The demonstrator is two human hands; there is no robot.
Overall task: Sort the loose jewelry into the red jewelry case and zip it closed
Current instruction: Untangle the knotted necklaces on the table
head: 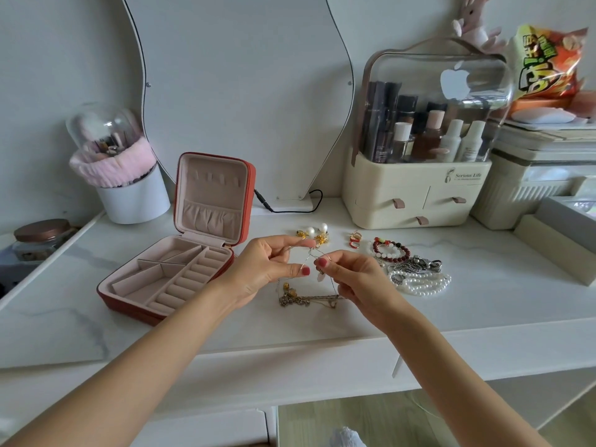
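The red jewelry case [135, 303] lies open on the white table, lid upright, its pink compartments holding nothing I can see. My left hand [267, 269] and my right hand [351, 279] each pinch a thin chain necklace [311, 258] stretched between them above the table, right of the case. A small pale pendant hangs from it. Beneath the hands lies a tangle of gold-toned chains [306, 300]. Pearl earrings [317, 233], red rings [354, 240], a red and white bead bracelet [390, 250], a silver chain pile [419, 264] and a pearl strand [422, 282] lie farther right.
A wavy mirror [238, 91] stands at the back with a black cable. A cream cosmetics organizer [416, 195] is at back right, a white brush cup [135, 198] at back left, a jar [38, 237] at far left. The table's front edge runs just below my forearms.
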